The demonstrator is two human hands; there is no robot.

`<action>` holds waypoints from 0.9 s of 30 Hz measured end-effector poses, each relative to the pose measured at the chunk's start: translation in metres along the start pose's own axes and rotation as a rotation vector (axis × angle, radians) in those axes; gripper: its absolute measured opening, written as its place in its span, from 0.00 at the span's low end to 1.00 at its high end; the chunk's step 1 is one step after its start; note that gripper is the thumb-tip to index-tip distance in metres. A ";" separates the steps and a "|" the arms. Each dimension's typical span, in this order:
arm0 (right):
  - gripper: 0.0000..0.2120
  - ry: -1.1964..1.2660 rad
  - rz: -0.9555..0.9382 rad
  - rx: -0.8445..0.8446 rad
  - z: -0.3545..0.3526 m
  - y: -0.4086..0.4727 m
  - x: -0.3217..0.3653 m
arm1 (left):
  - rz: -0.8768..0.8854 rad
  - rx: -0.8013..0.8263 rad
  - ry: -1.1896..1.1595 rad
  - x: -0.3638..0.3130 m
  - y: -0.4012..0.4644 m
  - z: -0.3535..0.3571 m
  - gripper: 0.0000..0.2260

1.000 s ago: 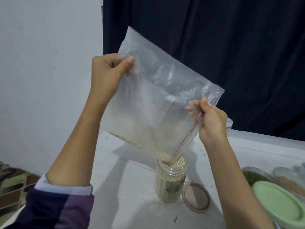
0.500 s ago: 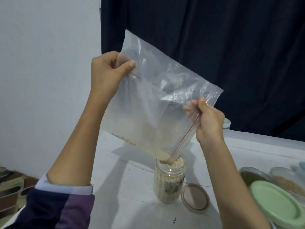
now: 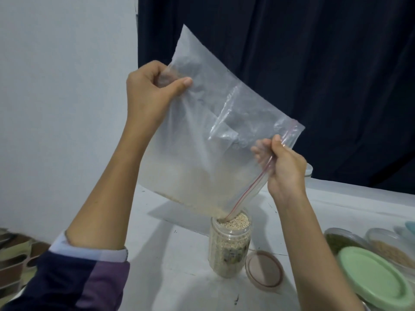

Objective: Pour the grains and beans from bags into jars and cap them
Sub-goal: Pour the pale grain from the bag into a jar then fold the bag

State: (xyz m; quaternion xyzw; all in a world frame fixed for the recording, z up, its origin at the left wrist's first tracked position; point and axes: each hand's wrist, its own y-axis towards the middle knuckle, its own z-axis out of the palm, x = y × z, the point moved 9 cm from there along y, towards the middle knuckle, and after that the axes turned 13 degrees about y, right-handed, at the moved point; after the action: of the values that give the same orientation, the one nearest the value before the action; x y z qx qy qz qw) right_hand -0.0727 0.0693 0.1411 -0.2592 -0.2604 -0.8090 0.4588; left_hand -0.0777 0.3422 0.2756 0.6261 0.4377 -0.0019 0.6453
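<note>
Head view: a clear zip bag (image 3: 215, 140) is being held tilted above the open jar (image 3: 230, 245), which is standing on the white table (image 3: 170, 254) at near centre; the bag's lowest corner, by the red zip line, is being kept just inside the jar's mouth; pale grains (image 3: 235, 221) are being heaped to the rim there, with a thin remainder being gathered along the bag's lower edge. The left hand (image 3: 149, 97) is being kept high at the left, its fingers curled and thumb pressed on the bag's upper edge, pinching it; the right hand (image 3: 285, 169) is being held lower at the right, fingers and thumb closed on the zip edge, steering the opening.

Judged: the pour is nearly finished and the jar is close to overflowing; the flow is best being slowed by lowering the raised end a little; the mouth corner is best being kept inside the rim; light shaking is being advised over steep tipping; the heap may need levelling before capping. The brown lid (image 3: 265, 271) is lying flat just right of the jar, within reach. At the far right, a green lid (image 3: 377, 279) and other filled containers (image 3: 386, 248) are being left aside.
</note>
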 end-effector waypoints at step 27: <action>0.11 -0.019 0.016 -0.052 -0.008 0.001 -0.003 | 0.086 0.069 -0.013 -0.005 0.000 0.018 0.13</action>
State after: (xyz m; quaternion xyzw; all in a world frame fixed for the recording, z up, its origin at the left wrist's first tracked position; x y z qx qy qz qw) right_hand -0.0717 0.0652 0.1333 -0.2810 -0.2418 -0.8091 0.4560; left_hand -0.0710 0.3246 0.2757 0.6662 0.4056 0.0067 0.6257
